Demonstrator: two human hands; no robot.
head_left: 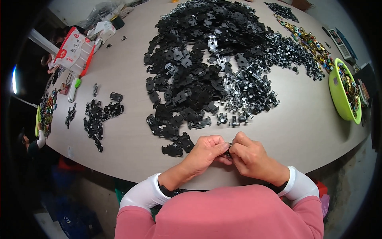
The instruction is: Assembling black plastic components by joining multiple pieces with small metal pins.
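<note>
Close to the table's near edge, both hands meet around a small black toy car chassis [228, 151], mostly covered by fingers. My left hand [206, 152] grips it between thumb and curled fingers. On its other side my right hand [250, 154] is closed, with thumb and fingertips pinching it. Just left of my left hand lie a few loose black chassis [172, 150]. Beyond the hands spreads a large heap of black chassis [191, 79]. Silver-and-black wheel axles [250, 89] form a pile against its right side, a few lying nearest my fingers.
Chassis with wheels [94, 121] lie in a small group at left. A white-and-red box [74, 51] stands farther back. At right, a lime-green basin [338, 93] holds colourful toy car parts, with more colourful pieces [308, 40] behind. Another person [34, 143] sits at far left.
</note>
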